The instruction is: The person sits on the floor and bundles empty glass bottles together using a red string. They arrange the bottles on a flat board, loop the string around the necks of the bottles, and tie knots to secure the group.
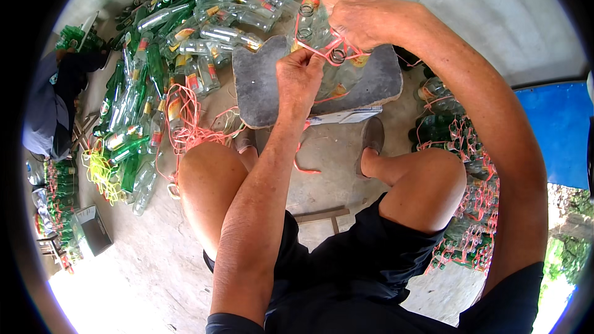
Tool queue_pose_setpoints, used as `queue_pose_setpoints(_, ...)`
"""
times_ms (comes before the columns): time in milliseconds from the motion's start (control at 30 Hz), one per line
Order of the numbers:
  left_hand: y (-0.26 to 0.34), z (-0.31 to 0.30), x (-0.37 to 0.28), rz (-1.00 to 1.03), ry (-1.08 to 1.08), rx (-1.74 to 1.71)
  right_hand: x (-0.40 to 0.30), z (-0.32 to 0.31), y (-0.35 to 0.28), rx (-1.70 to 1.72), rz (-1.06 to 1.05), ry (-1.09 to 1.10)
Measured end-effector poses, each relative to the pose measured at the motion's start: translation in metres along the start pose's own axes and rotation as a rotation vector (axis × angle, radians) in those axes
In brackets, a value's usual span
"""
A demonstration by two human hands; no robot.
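A cluster of clear glass bottles (337, 57) stands upright on a dark grey stone slab (260, 86). Pink plastic strapping (310, 48) runs around and between their necks. At the near left side of the cluster, my left hand (301, 74) pinches this strapping between thumb and fingers. My right hand (359, 16) reaches over the far right of the cluster, its curled fingers on the strapping by the necks. It hides several of the bottles, and its fingertips are partly covered.
Loose green and clear bottles (158, 55) are heaped at the left, beside tangled pink strapping (195, 125) and yellow strapping (102, 174). Strapped bottle bundles (473, 213) are stacked at the right. Another person (51, 97) sits at the far left. A white box (345, 116) supports the slab.
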State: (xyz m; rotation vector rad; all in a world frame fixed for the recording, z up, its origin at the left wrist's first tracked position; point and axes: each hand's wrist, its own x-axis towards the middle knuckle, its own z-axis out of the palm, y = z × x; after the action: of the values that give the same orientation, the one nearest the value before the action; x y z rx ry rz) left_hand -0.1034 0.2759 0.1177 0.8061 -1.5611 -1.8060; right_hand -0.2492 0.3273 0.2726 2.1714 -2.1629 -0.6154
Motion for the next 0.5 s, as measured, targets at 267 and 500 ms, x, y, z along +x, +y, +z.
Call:
queue_pose_setpoints(267, 0.008, 0.0, -0.004, -0.005, -0.008, -0.042, 0.003, 0.008, 0.012, 0.012, 0.082, -0.029)
queue_pose_setpoints(500, 0.009, 0.001, -0.004, 0.002, -0.018, -0.041, 0.005, 0.024, 0.028, 0.08, 0.06, 0.072)
